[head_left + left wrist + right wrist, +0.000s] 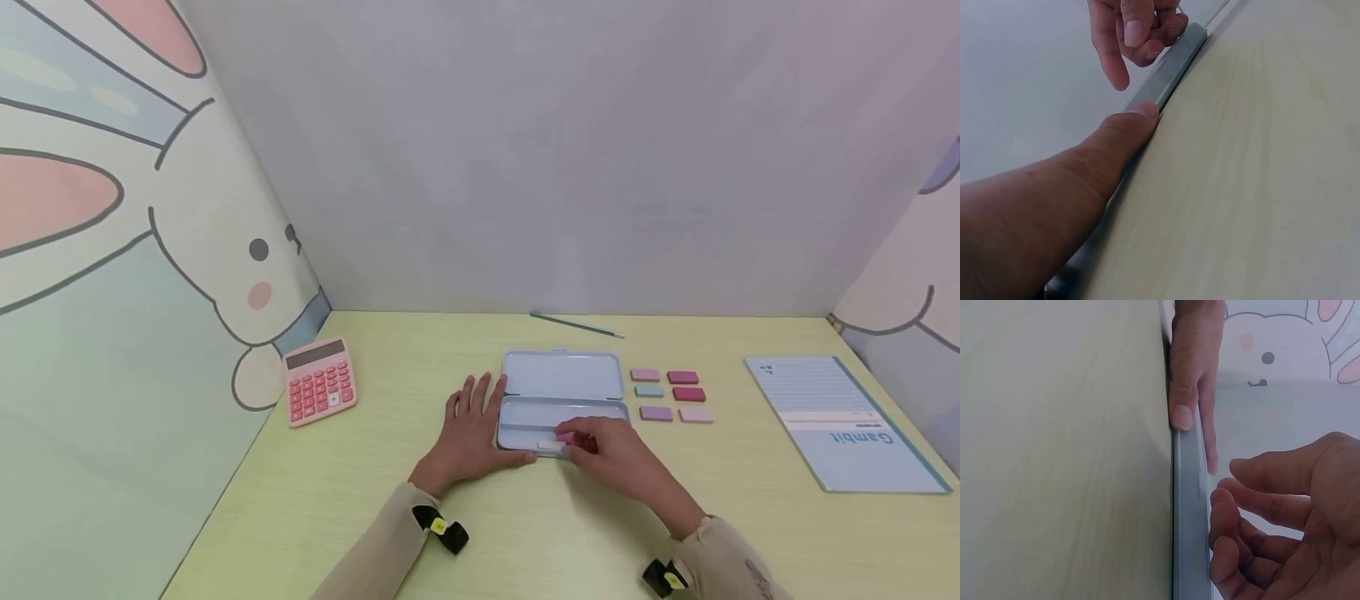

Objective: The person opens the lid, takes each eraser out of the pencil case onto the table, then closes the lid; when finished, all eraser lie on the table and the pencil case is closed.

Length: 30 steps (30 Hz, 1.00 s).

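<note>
A pale blue pencil case (525, 413) lies on the table with its lid (562, 375) folded back. My left hand (468, 429) spreads its fingers along the left side of the case, and its thumb (1138, 115) rests on the front rim. Over the front part of the case is my right hand (611, 450), its fingers (1225, 515) loosely bent and the thumb apart from them. A small pink block (565, 437), like an eraser, shows at its fingertips in the head view. Just below that lies a white block (551, 446), inside the case along the front wall.
Right of the case, several eraser-like blocks sit in two columns, among them a teal one (648, 391) and a purple one (656, 413). A pencil (577, 324) lies behind the case. A pink calculator (321, 383) is at the left, a notebook (847, 425) at the right.
</note>
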Available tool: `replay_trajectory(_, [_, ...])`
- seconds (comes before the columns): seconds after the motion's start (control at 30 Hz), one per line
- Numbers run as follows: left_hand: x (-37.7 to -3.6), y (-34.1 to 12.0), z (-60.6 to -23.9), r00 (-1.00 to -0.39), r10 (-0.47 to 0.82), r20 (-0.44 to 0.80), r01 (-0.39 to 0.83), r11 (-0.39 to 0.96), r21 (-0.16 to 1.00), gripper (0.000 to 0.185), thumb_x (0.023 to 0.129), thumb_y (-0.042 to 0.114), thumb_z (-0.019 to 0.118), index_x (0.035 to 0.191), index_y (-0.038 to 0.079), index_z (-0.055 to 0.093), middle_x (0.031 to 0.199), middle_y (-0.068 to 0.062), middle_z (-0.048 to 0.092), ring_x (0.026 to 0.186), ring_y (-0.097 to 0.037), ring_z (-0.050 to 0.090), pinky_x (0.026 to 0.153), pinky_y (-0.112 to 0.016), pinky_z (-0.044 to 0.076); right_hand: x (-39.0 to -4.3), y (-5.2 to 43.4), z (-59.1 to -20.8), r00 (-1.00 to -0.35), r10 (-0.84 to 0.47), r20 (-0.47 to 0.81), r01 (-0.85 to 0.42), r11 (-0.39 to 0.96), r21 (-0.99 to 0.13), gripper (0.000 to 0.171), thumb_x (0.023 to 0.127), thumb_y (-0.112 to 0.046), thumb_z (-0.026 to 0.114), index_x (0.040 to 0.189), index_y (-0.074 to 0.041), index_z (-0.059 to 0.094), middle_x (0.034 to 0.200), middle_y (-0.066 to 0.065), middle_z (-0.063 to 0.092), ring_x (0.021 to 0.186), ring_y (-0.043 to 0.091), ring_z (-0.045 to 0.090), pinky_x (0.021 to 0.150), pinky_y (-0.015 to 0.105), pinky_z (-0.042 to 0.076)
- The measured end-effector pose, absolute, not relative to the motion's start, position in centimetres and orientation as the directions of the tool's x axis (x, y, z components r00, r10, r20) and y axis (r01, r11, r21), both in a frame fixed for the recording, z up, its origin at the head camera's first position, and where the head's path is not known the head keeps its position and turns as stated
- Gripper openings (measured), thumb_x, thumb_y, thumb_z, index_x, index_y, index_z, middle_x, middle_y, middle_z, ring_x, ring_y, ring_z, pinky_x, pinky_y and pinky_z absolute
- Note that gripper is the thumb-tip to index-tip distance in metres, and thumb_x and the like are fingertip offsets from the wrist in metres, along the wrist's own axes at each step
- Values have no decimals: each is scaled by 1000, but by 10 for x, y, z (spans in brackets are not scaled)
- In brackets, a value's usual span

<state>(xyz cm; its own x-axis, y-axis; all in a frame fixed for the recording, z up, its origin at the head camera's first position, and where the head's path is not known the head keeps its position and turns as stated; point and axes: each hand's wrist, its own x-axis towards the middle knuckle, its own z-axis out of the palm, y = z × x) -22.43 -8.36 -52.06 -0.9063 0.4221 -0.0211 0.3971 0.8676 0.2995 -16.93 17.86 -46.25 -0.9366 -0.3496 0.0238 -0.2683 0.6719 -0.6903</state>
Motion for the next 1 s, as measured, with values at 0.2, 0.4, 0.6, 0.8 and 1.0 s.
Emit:
replay_trajectory(0.2, [-224, -83, -520, -907, 421, -22, 395, 867, 302, 130, 81, 91, 63, 175, 23, 5, 182, -13, 12, 170, -42, 7, 132, -65, 16, -173, 172, -463, -932, -362, 10, -286, 718, -635, 23, 98, -12, 74, 119, -8, 81, 76, -8, 60, 71, 6, 49, 64, 21, 39])
replay_trajectory(0.4, [-224, -84, -520, -907, 420, -28, 393, 868, 303, 130, 81, 90, 64, 175, 22, 4, 182, -13, 11, 170, -42, 6, 132, -65, 16, -177, 169, -465, -933, -359, -11, -282, 751, -598, 22, 97, -15, 75, 117, -11, 83, 71, -9, 58, 66, 5, 46, 62, 22, 34])
replay_trajectory(0.6, [-224, -84, -520, -906, 422, -25, 395, 866, 307, 130, 82, 89, 65, 175, 22, 4, 182, -14, 12, 170, -42, 7, 131, -64, 17, -181, 167, -469, -937, -346, -40, -257, 763, -593, 17, 97, -15, 76, 111, -13, 85, 73, -9, 60, 68, 7, 48, 62, 23, 35])
replay_trajectory(0.8, [-225, -84, -521, -906, 422, -20, 398, 868, 299, 131, 82, 90, 64, 175, 22, 4, 182, -14, 12, 169, -42, 8, 131, -64, 17, -182, 166, -469, -939, -338, -65, -230, 757, -611, 12, 97, -15, 77, 106, -18, 84, 74, -9, 60, 68, 7, 49, 62, 23, 36])
replay_trajectory(1.0, [-225, -84, -521, -907, 420, -22, 395, 870, 295, 131, 81, 91, 64, 175, 22, 4, 182, -14, 12, 169, -42, 8, 131, -64, 17, -182, 164, -471, -950, -308, -57, -204, 746, -634, 10, 97, -15, 76, 102, -20, 83, 77, -9, 65, 70, 7, 51, 64, 23, 38])
